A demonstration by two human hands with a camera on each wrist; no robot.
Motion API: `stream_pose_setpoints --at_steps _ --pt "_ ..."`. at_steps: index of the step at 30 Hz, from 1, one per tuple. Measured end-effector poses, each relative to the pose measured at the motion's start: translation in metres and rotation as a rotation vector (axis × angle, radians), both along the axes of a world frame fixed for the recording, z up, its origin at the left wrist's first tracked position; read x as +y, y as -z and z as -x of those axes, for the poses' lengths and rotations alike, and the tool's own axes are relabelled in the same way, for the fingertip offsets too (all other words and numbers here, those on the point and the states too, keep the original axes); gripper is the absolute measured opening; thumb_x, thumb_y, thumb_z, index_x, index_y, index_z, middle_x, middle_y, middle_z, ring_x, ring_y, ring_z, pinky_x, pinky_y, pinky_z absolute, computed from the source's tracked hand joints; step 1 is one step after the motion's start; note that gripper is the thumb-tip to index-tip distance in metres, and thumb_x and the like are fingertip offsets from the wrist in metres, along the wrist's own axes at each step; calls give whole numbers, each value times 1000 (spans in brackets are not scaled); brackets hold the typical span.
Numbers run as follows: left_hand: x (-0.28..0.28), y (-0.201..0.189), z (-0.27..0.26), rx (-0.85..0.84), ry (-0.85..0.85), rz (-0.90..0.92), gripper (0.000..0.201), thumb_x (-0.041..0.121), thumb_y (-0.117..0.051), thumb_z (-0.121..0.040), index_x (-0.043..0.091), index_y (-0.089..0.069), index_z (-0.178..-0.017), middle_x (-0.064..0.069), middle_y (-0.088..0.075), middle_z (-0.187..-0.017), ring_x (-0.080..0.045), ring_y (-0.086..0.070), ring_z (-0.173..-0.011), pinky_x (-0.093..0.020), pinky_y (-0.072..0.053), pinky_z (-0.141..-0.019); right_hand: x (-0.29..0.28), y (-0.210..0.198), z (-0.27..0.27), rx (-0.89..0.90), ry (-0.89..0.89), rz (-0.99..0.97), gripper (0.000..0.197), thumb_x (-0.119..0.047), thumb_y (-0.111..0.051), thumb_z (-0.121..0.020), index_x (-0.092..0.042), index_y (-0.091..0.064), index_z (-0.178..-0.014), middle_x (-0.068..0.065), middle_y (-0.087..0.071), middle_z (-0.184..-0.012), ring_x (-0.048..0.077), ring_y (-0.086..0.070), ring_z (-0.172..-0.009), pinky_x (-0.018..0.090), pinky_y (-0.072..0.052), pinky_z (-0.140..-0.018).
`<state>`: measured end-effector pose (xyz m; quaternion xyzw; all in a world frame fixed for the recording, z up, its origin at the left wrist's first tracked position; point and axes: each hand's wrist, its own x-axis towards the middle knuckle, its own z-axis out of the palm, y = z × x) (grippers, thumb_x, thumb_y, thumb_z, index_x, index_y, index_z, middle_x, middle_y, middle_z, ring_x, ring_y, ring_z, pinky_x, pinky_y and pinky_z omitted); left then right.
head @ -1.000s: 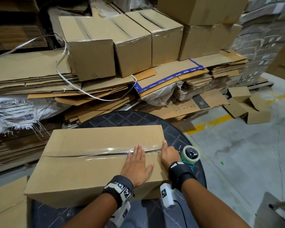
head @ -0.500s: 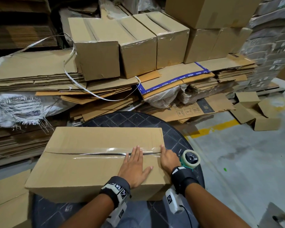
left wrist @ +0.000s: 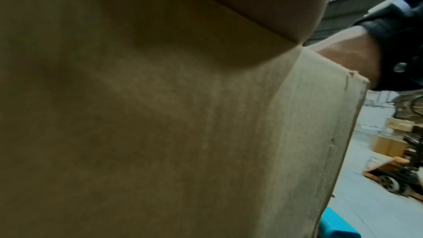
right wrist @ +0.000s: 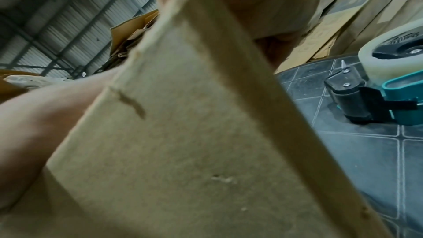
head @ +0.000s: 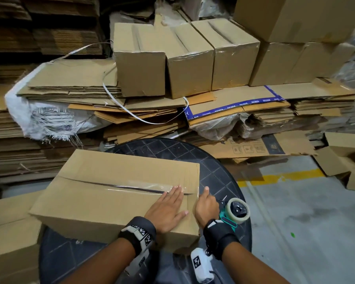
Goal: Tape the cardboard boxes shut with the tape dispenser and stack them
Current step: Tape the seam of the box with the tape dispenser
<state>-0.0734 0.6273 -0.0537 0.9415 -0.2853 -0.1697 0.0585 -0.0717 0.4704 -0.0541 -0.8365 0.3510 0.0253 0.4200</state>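
Now the left hand (head: 166, 210) lies flat, fingers straight, on the box (head: 103, 193) beside the taped seam. Whether the right hand's (head: 206, 208) fingers curl cannot be told; it should rub the tape (head: 152, 186) end firmly down the side.

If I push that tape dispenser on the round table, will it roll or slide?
The tape dispenser lies beside the cardboard box near the black table's edge. Its teal handle touches the table, so probably sliding, not rolling. A push rightward might drop it.

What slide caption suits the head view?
Left hand flat on taped cardboard box; right hand at its end, tape dispenser beside.
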Motion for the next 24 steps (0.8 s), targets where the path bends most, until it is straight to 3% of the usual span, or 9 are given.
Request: stream_pose_setpoints --at_steps 4,6,8,10,13,15,18,22,24 --pt "-7 0 2 4 -152 -12 96 71 10 -83 12 10 -158 -3 19 -165 -13 20 -151 -33 8 -124 -21 14 -2 -102 -149 -88 64 -48 -25 -107 -6 -73 -101 23 -69 -113 37 -63 -109 39 -45 -94" --pt "-12 1 1 13 -269 -16 86 68 -1 -95 11 10 -158 -4 19 -165 -15 19 -152 -36 6 -125 -28 23 -3 -163 -260 -122 58 -55 -34 -103 -19 -71 -77 13 -73 -91 33 -68 -91 43 -54 -88" --pt "-18 1 1 26 -395 -1 81 63 -9 -101 9 9 -158 -6 19 -165 -18 17 -152 -37 5 -125 -32 27 -2 -141 -393 -81 56 -65 -44 -95 -21 -64 -65 3 -69 -74 27 -67 -77 40 -56 -76" --pt "-22 1 1 27 -475 6 83 64 -9 -100 7 9 -158 -8 18 -166 -19 16 -153 -39 4 -125 -34 27 0 -120 -503 -28 57 -71 -52 -85 -18 -66 -71 -1 -67 -70 21 -63 -72 35 -50 -68" --pt "-15 3 0 25 -514 -14 85 67 -8 -99 9 8 -159 -7 18 -166 -19 16 -153 -42 4 -125 -39 28 -3 -126 -596 -31 76 -84 -45 -74 -13 -71 -80 3 -73 -76 22 -67 -74 38 -54 -69" --pt "6 2 -3 39 -532 -46 85 67 -9 -98 11 9 -159 -5 19 -165 -18 17 -153 -42 5 -125 -42 19 -6 -79 -682 -9 66 -79 -47 -81 -17 -69 -80 2 -73 -82 22 -68 -78 38 -55 -70" --pt "55 -3 -5 59 -587 -97 83 67 -9 -99 13 9 -159 -4 18 -166 -18 16 -153 -40 3 -124 -48 2 -11 -22 -805 65 42 -58 -51 -97 -27 -54 -69 -4 -62 -76 17 -60 -72 30 -44 -60" --pt "102 -6 3 76 -648 -132 84 67 -9 -99 11 7 -159 -4 17 -166 -17 15 -153 -40 2 -125 -51 -9 -19 3 -855 102 43 -51 -51 -100 -26 -51 -66 -9 -55 -67 10 -53 -62 27 -38 -55" --pt "104 -6 8 88 -644 -115 86 68 -10 -98 10 8 -159 -5 19 -166 -17 17 -153 -40 3 -125 -52 -13 -22 10 -866 107 41 -52 -50 -100 -24 -58 -70 -6 -61 -72 15 -59 -68 32 -46 -62"
